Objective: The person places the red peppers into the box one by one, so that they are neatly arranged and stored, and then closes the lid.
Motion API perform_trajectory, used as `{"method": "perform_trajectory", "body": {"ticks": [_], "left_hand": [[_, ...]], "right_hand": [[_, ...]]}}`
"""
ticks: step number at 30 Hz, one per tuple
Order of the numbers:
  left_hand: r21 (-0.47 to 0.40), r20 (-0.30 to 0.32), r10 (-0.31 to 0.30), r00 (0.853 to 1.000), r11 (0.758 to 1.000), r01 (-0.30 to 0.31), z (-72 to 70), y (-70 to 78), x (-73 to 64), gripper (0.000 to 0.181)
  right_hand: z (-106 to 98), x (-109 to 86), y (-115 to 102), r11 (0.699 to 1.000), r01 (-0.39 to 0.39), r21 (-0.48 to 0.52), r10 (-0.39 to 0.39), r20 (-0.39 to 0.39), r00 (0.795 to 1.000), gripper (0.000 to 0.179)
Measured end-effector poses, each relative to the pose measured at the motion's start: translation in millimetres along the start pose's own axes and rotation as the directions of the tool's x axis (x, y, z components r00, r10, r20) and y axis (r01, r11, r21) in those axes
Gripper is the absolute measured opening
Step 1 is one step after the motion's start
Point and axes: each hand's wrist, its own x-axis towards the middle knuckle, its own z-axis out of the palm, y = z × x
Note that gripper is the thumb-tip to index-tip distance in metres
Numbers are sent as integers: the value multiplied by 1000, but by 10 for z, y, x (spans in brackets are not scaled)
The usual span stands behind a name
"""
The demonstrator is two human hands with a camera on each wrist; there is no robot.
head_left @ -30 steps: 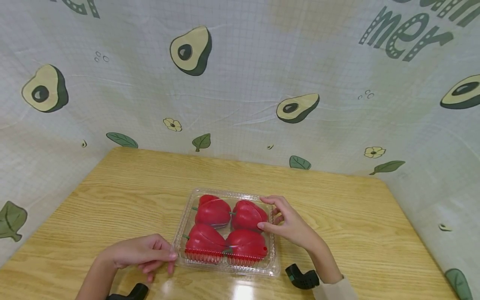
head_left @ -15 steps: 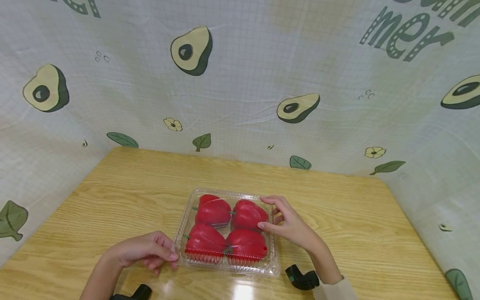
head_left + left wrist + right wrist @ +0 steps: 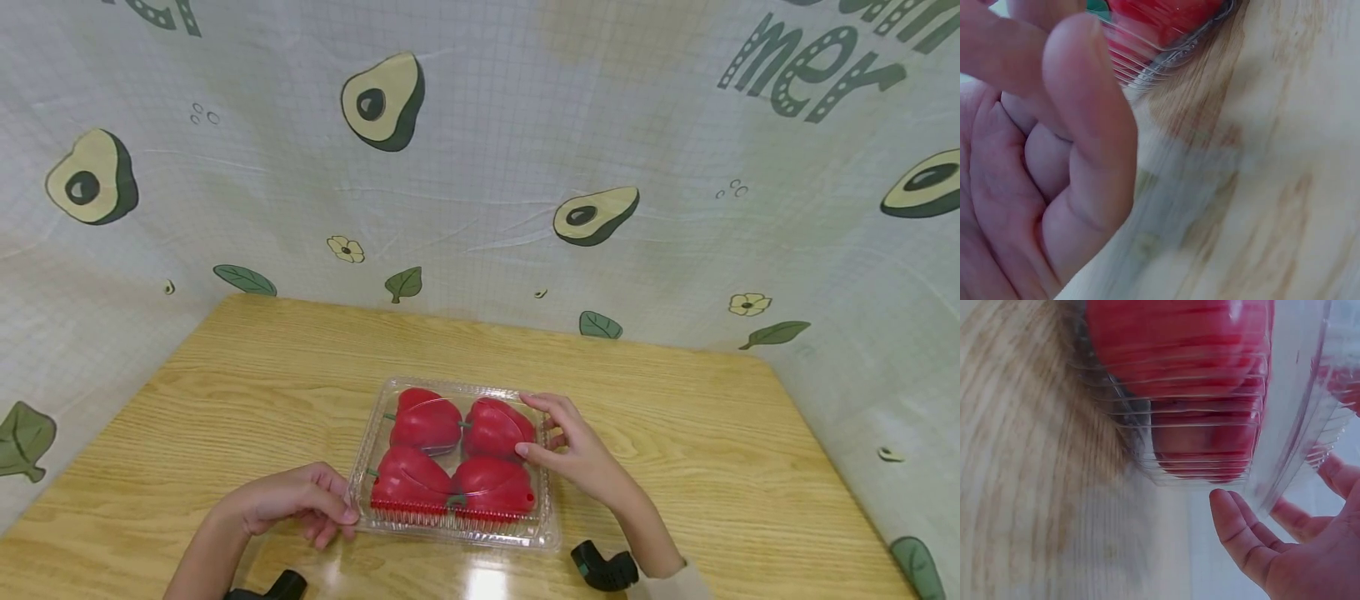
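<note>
A clear plastic clamshell container (image 3: 455, 533) sits on the table in the head view, with several red bell peppers (image 3: 426, 421) with green stems inside. Its lid lies over them. At the near left corner my left hand (image 3: 288, 500) pinches the rim between thumb and index finger, the other fingers curled below. My right hand (image 3: 581, 446) grips the right side, thumb on the lid and index finger at the far right corner. In the right wrist view, fingertips (image 3: 1225, 509) meet the ribbed side wall. Part of the left grip is hidden in the left wrist view.
The wooden table (image 3: 712, 467) ends at a pale cloth (image 3: 480, 150) printed with avocados and leaves, hanging behind and at both sides. Black wrist devices (image 3: 603, 567) show near both forearms.
My left hand has shifted slightly right onto the container's corner, its lower fingers drawing in. The right hand stays nearly still, and the container has barely moved.
</note>
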Motion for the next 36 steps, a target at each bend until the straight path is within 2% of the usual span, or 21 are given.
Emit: {"method": "perform_trajectory", "body": {"ticks": [10,20,24,30,36], "left_hand": [[23,36,4,999,1000,-5,-4,9,-2,43],[32,68,45,997,998,-47,-11,-3,-11,38],[31,65,31,997,999,-33,-8,8,-15,40],[24,64,14,998,1000,-16,13,36,-16,42],[26,60,12,998,1000,-13,25,55,-16,43]], "right_hand": [[51,-33,27,1000,23,-9,-23,-25,999,55],[83,-59,22,998,44,-48,-46,-44,998,53],[77,-75,21,998,32,-59,-35,-50,998,55],[45,-159,4,1000,16,-22,-17,-51,999,61],[12,-296,44,997,58,-49,-62,-81,995,63]]}}
